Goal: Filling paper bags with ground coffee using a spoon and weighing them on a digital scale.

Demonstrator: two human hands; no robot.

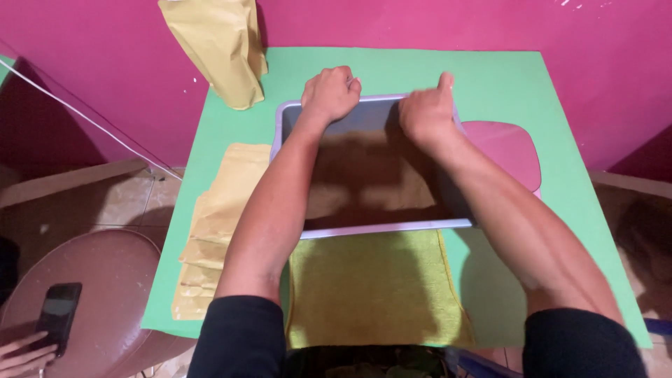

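At the far left a dark phone [57, 315] rests on a round brown stool [98, 280], another person's fingers [21, 353] cut off by the frame edge. On the green tabletop [560, 196], flat tan paper pouches [217, 224] lie stacked beside a grey rectangular plastic tray [381, 225] of brown powder, its contents dim in shadow. The left hand [330, 92] and right hand [427, 112] are both closed over the tray's far rim, above a yellow-green cloth [371, 290].

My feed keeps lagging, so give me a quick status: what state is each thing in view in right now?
Left hand: closed on the tray's far rim.
Right hand: closed on the far rim, thumb up.
Tray: on the table, holding brown powder.
Towel: spread flat below the tray.
Standing bag: upright against the wall.
Flat bags: stacked lying flat, left of the tray.
Pink lid: lying right of the tray.
Phone: screen dark.
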